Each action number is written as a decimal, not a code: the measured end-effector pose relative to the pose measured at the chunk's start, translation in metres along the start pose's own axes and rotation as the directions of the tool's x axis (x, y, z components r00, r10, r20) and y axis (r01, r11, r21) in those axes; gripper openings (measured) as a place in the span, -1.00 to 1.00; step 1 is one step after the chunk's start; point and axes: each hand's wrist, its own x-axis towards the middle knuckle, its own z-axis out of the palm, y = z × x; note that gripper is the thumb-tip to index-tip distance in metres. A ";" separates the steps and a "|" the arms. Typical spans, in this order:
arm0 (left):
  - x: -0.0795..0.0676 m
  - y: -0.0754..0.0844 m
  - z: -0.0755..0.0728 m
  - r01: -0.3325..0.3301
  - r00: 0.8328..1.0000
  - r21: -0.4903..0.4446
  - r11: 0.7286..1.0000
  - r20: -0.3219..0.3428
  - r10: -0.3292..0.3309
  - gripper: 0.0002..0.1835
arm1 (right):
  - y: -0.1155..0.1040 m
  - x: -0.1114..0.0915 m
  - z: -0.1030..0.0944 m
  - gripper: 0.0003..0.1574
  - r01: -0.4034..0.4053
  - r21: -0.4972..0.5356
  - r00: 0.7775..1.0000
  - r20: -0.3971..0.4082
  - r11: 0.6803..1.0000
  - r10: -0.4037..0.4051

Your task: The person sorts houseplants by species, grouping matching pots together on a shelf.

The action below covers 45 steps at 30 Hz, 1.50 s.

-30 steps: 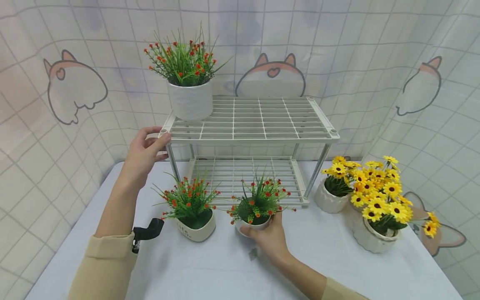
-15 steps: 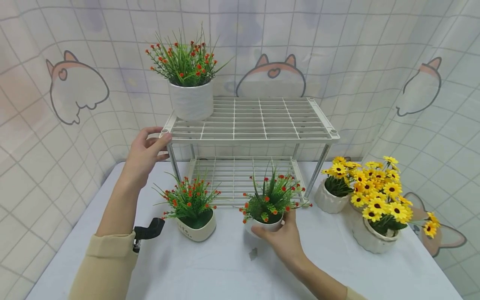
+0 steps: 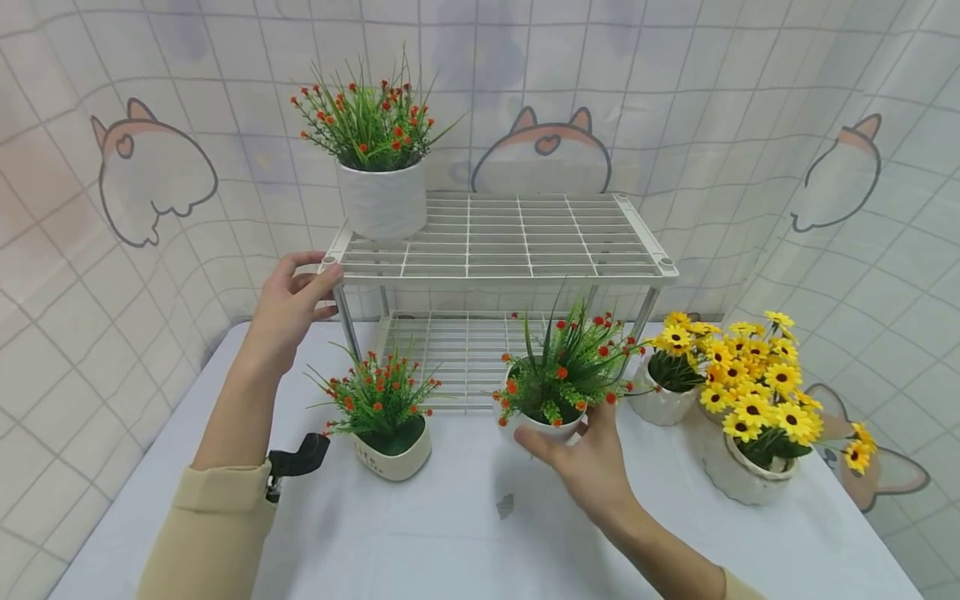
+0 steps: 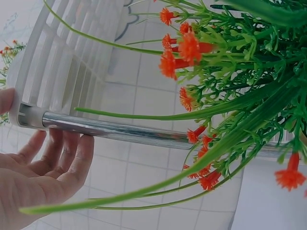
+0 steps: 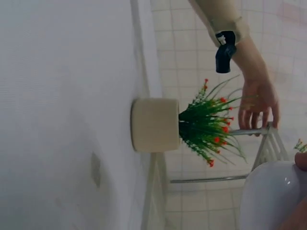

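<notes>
At the front left corner of the white two-tier wire shelf (image 3: 495, 271), my left hand (image 3: 281, 321) grips the top tier, thumb above and fingers below by the metal leg (image 4: 115, 129). My right hand (image 3: 588, 467) holds a potted plant with red flowers (image 3: 558, 383) by its small white pot (image 5: 268, 201). That pot hangs above the table in front of the lower tier, tilted slightly. A cream pot of red-flowered grass (image 3: 393, 454) stands on the table left of it. On the top tier's left end sits a white textured pot (image 3: 384, 200) with similar red flowers.
Two white pots of yellow daisy-like flowers stand on the right: a rear pot (image 3: 663, 396) beside the shelf leg and a front pot (image 3: 757, 479) nearer the table edge. A patterned tile-print curtain (image 3: 255, 117) surrounds the white-covered table (image 3: 420, 542).
My right hand has carried the red-flowered plant rightward and then up from the table. The left hand stays on the shelf corner.
</notes>
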 end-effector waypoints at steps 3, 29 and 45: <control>0.000 -0.001 0.000 0.001 1.000 0.004 1.000 -0.001 -0.001 -0.25 | -0.010 0.004 -0.003 0.23 0.043 -0.001 0.999 0.017 0.999 -0.043; 0.000 -0.002 0.001 0.002 1.000 -0.026 1.000 -0.006 -0.003 -0.26 | -0.103 0.071 -0.016 0.23 0.377 0.089 0.923 0.043 0.922 -0.382; 0.002 -0.003 0.002 0.003 1.000 -0.048 0.999 -0.004 -0.003 -0.27 | -0.124 0.127 0.002 0.16 0.157 0.065 0.986 0.048 0.986 -0.160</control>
